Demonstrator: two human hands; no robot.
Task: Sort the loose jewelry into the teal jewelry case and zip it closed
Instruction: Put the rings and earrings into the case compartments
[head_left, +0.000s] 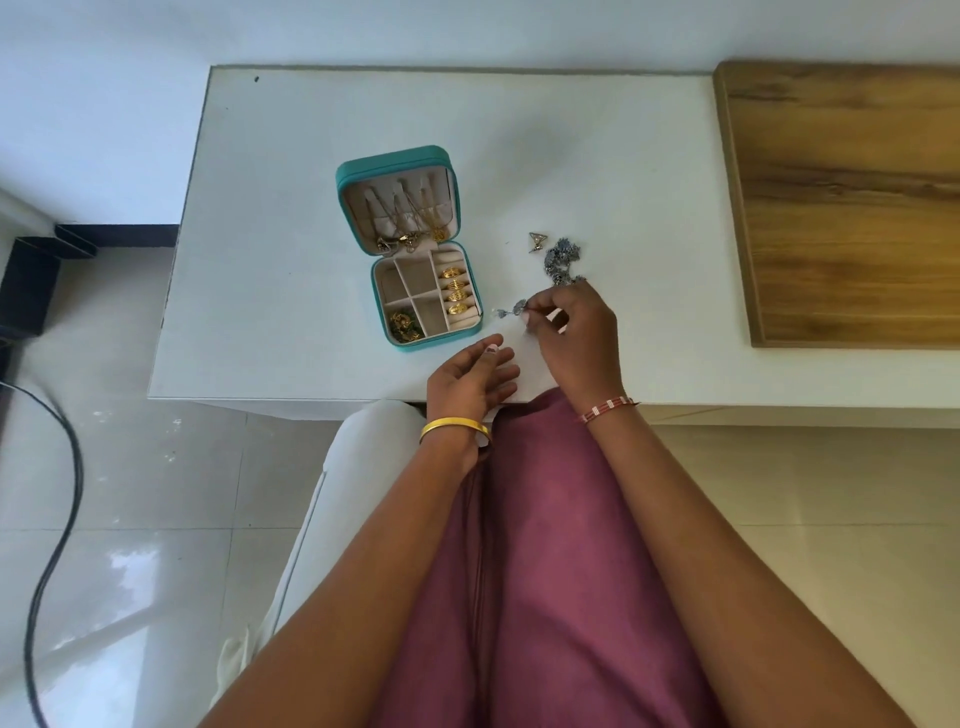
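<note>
A black cable (57, 467) loops over the tiled floor at the far left. On the white desk (291, 234) the teal jewelry case (410, 249) lies open, lid tipped back toward the far side with gold necklaces (415, 218) hanging inside it. In the tray, four gold rings (457, 291) sit in the roll along the right, and a gold piece (402, 325) fills the near-left compartment; the other compartments look bare.

Just near and right of the case, the left hand (475, 376) hovers at the desk edge, palm up, fingers relaxed and holding nothing. The right hand (576, 332) pinches a small silver-grey piece (514, 307), probably an earring, between thumb and fingertips, just right of the case's near corner. Beyond it lies the loose pile (566, 260) of grey jewelry, with a small triangular pair (535, 241) to its left. A wooden board (852, 202) covers the desk's right end.

The pieces look light, small and slippery, with fine posts that could bend; chains will likely tangle. A fingertip pinch on the solid body seems best, lifting one piece at a time.
</note>
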